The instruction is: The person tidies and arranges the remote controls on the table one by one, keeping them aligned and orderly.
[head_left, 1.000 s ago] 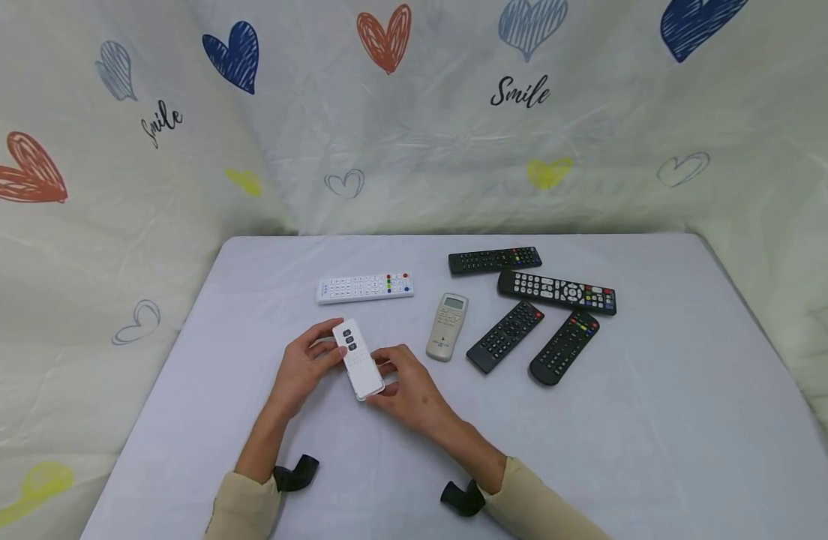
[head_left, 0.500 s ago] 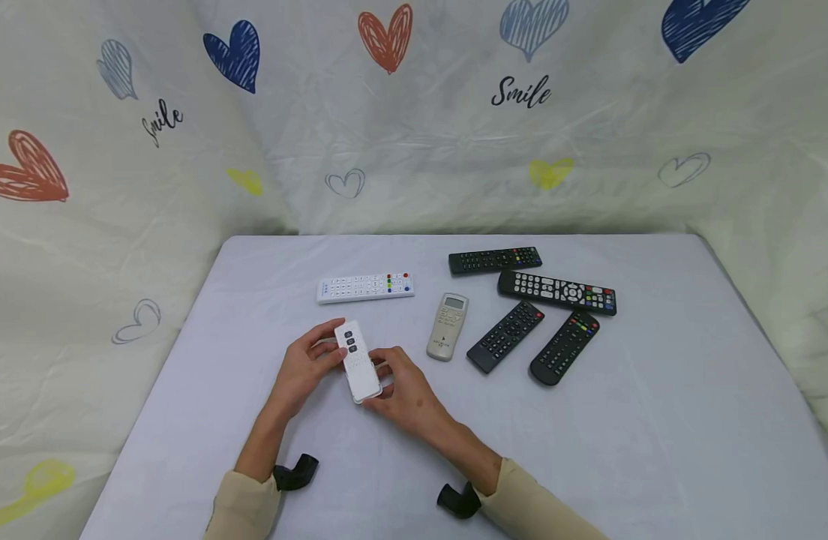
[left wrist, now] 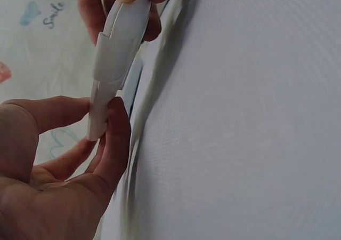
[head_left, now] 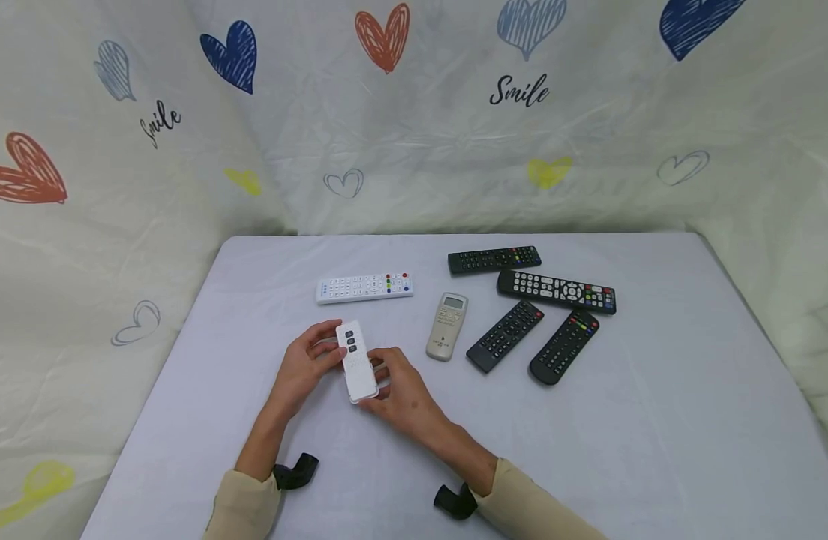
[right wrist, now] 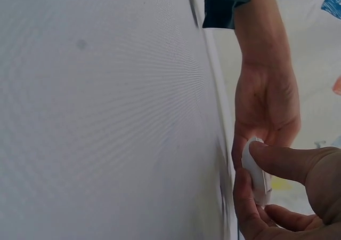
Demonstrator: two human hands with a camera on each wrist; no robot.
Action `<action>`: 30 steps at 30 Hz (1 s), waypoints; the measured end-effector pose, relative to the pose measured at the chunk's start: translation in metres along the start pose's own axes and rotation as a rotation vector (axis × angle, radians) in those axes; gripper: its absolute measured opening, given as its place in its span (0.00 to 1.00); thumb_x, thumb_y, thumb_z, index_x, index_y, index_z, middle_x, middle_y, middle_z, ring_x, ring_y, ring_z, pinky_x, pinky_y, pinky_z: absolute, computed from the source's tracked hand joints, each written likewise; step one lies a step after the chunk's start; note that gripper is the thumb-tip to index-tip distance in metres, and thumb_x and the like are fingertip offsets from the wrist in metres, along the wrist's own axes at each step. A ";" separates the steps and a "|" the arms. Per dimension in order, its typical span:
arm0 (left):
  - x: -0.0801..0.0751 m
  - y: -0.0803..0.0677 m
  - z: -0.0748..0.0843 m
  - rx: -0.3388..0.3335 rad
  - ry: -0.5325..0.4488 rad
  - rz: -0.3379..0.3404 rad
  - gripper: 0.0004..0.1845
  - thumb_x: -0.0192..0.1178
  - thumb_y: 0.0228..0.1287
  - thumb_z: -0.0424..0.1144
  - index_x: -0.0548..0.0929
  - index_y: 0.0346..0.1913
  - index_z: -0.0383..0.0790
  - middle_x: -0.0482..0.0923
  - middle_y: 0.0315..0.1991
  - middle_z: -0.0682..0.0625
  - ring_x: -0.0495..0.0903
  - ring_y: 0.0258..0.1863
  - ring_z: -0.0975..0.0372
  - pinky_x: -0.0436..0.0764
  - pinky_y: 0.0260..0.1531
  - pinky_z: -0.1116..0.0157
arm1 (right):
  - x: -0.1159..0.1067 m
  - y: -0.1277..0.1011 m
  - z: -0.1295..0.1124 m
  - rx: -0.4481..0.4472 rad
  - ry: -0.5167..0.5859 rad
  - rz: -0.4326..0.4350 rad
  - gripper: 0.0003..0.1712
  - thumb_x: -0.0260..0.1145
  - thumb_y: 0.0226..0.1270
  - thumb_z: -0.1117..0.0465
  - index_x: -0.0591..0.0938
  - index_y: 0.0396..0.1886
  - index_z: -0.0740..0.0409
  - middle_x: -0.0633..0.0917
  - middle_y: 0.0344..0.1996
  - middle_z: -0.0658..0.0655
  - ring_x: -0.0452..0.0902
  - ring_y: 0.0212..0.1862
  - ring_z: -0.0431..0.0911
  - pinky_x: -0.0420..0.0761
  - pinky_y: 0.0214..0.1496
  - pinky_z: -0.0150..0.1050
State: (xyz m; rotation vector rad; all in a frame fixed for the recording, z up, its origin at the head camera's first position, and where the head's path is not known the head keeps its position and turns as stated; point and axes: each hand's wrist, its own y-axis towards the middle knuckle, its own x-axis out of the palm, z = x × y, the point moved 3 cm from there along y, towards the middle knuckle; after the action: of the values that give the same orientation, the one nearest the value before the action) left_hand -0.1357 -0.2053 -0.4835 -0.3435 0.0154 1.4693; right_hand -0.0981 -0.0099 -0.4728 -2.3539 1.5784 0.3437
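A small white remote control (head_left: 358, 367) with a few dark buttons near its far end is held between both hands over the table. My left hand (head_left: 310, 367) pinches its far end, thumb on the button face and fingers behind. At the near end, my right hand (head_left: 407, 394) grips the remote from the right side. The left wrist view shows the remote (left wrist: 114, 53) edge-on, with a stepped seam along its casing. In the right wrist view, the right thumb (right wrist: 285, 162) lies along the white casing (right wrist: 256, 170).
A long white remote (head_left: 364, 288) lies beyond the hands, and a grey remote with a small screen (head_left: 447, 326) is to their right. Several black remotes (head_left: 505, 336) are grouped farther right. The table (head_left: 657, 435) has a white cloth; a heart-printed curtain (head_left: 441, 127) hangs behind.
The near end of the remote has swung slightly to the left, and my right hand has shifted left with it. My left hand has kept its place.
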 end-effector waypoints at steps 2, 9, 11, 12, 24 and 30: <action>0.000 0.000 0.000 0.001 0.002 0.005 0.30 0.67 0.69 0.32 0.73 0.73 0.41 0.74 0.69 0.40 0.83 0.53 0.63 0.84 0.46 0.75 | 0.001 0.001 0.000 0.002 -0.001 0.001 0.44 0.81 0.53 0.72 0.71 0.69 0.64 0.77 0.58 0.61 0.78 0.51 0.46 0.86 0.45 0.30; -0.002 0.001 0.000 0.000 0.014 0.021 0.28 0.66 0.69 0.33 0.75 0.72 0.42 0.76 0.70 0.43 0.84 0.51 0.69 0.85 0.45 0.75 | 0.005 0.003 -0.003 -0.002 0.005 0.010 0.45 0.82 0.52 0.72 0.70 0.70 0.65 0.77 0.58 0.61 0.77 0.51 0.46 0.87 0.44 0.30; -0.002 0.001 0.000 -0.003 0.011 0.021 0.28 0.66 0.70 0.33 0.75 0.72 0.42 0.76 0.70 0.43 0.84 0.51 0.69 0.85 0.46 0.75 | 0.006 0.003 -0.004 0.002 0.009 0.008 0.45 0.82 0.53 0.72 0.70 0.70 0.65 0.77 0.57 0.60 0.77 0.51 0.46 0.87 0.45 0.30; -0.003 0.001 0.000 -0.004 0.010 0.020 0.28 0.66 0.70 0.33 0.75 0.72 0.42 0.76 0.70 0.43 0.84 0.51 0.69 0.84 0.46 0.75 | 0.007 0.003 -0.004 0.002 0.013 0.007 0.46 0.82 0.53 0.72 0.70 0.70 0.66 0.76 0.57 0.61 0.77 0.51 0.46 0.87 0.45 0.31; -0.004 0.000 -0.001 -0.006 0.045 0.030 0.28 0.64 0.72 0.33 0.74 0.73 0.42 0.75 0.71 0.41 0.83 0.52 0.68 0.82 0.46 0.78 | 0.011 0.004 -0.008 0.010 -0.006 0.003 0.47 0.82 0.54 0.70 0.68 0.72 0.65 0.76 0.57 0.59 0.76 0.48 0.43 0.85 0.42 0.29; -0.005 0.000 0.002 -0.005 0.073 0.050 0.28 0.64 0.72 0.33 0.75 0.73 0.42 0.76 0.70 0.41 0.82 0.57 0.58 0.81 0.45 0.78 | 0.014 0.007 -0.008 0.012 0.010 0.006 0.47 0.82 0.54 0.70 0.68 0.72 0.65 0.76 0.56 0.59 0.76 0.46 0.42 0.85 0.42 0.29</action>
State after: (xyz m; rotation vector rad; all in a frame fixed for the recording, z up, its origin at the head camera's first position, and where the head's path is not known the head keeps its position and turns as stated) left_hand -0.1362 -0.2098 -0.4808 -0.4036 0.0791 1.5054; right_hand -0.0987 -0.0273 -0.4707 -2.3464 1.5881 0.3229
